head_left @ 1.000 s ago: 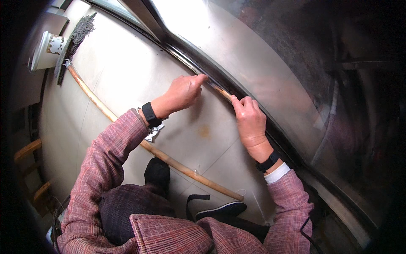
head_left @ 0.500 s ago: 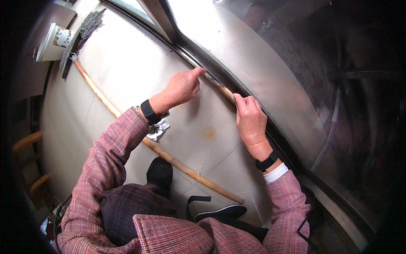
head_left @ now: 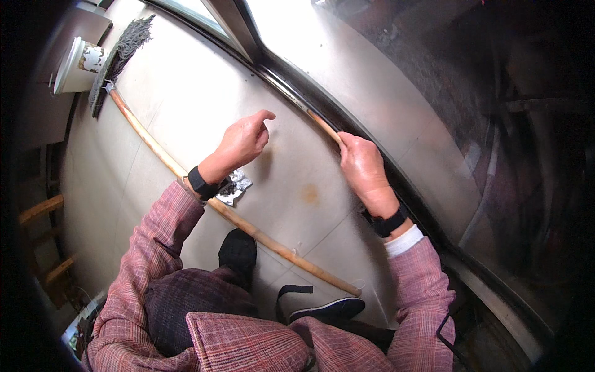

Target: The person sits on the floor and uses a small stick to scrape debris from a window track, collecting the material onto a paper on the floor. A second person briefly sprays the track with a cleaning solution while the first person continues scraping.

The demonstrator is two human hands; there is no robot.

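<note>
My right hand [head_left: 364, 166] grips a thin wooden stick [head_left: 323, 128]. Its far tip rests at or just over the dark metal track [head_left: 286, 88] along the foot of a glass door; whether it touches cannot be made out. To the left, over the pale tiled floor, hovers my left hand [head_left: 243, 142], forefinger stretched out and the other fingers loosely curled, with nothing visible in it. Below its wrist lies a crumpled silvery wrapper [head_left: 237, 186] holding dark bits, beside a mop's long wooden handle [head_left: 149, 139].
The mop's grey string head [head_left: 130, 43] leans near a white bucket [head_left: 71, 65] at the upper left. Wooden furniture legs [head_left: 42, 209] stand at the left edge. Glass [head_left: 396, 105] bounds the right side. My dark shoes [head_left: 238, 251] are close to the mop handle.
My left hand has drawn back from the stick's tip, moving left and nearer to me. My right hand still holds the stick, having shifted slightly left.
</note>
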